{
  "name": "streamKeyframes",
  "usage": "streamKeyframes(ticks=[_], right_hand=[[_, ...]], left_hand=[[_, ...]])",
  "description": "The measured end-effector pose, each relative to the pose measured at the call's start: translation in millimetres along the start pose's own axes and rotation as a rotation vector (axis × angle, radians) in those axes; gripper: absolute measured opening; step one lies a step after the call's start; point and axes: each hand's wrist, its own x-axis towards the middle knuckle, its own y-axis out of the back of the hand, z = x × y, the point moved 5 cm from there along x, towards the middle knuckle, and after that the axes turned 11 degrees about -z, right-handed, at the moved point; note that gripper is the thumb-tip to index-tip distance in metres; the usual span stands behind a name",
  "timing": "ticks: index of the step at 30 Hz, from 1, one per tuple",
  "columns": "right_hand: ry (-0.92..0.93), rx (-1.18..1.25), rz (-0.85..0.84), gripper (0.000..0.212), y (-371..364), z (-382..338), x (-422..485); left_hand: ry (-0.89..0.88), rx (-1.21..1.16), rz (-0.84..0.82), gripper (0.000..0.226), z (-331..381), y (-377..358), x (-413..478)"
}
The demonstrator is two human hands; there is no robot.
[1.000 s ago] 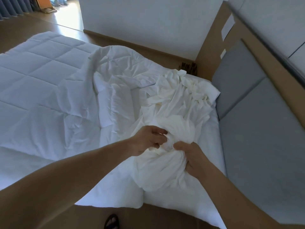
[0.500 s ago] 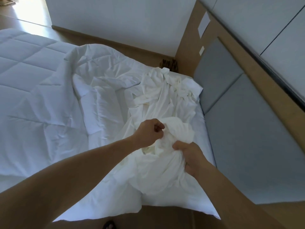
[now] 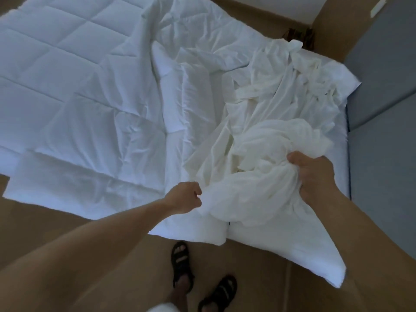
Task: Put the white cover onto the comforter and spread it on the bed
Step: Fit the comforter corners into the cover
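Observation:
The crumpled off-white cover (image 3: pixel 276 113) lies bunched on the right part of the bed, near the headboard. The white quilted comforter (image 3: pixel 67 82) is spread over the left and middle of the bed, its near edge hanging toward the floor. My right hand (image 3: pixel 313 174) grips a thick bunch of the cover from the right. My left hand (image 3: pixel 186 197) pinches an edge of the cover at the bed's near side, a short way left of the bunch.
A grey padded headboard (image 3: pixel 382 97) in a wooden frame runs along the right. Brown wooden floor (image 3: pixel 45 221) lies in front of the bed, where my feet in black sandals (image 3: pixel 182 264) stand. A dark object (image 3: pixel 299 34) sits at the far corner by the wall.
My hands have drawn apart: the left went down and left with an edge of the cover, the right stays on the bunch. The camera tilted down, showing floor and feet.

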Motion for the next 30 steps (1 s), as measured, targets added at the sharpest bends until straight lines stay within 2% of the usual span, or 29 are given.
streamKeyframes(ticks=[3,8,14,19,22,25,30], right_hand=[[0.023,-0.043,-0.048,0.036,-21,6,14],[0.024,-0.09,-0.162,0.021,-80,17,13],[0.016,-0.024,-0.269,0.027,-155,32,-1],[-0.025,-0.05,-0.218,0.02,-203,52,1],[-0.022,-0.112,-0.156,0.021,-232,59,18],[-0.023,-0.167,-0.144,0.02,-266,75,34],[-0.048,-0.207,-0.104,0.024,-320,112,51]], left_hand=[[0.099,-0.16,0.059,0.034,-33,-18,3],[0.21,-0.3,0.25,0.036,-81,8,-21],[0.343,-0.54,0.521,0.04,-157,72,-72],[0.532,-0.758,0.674,0.039,-264,115,-99],[0.608,-0.852,0.694,0.064,-323,131,-95],[0.64,-0.893,0.775,0.069,-370,153,-92],[0.822,-1.021,0.914,0.076,-455,169,-99]])
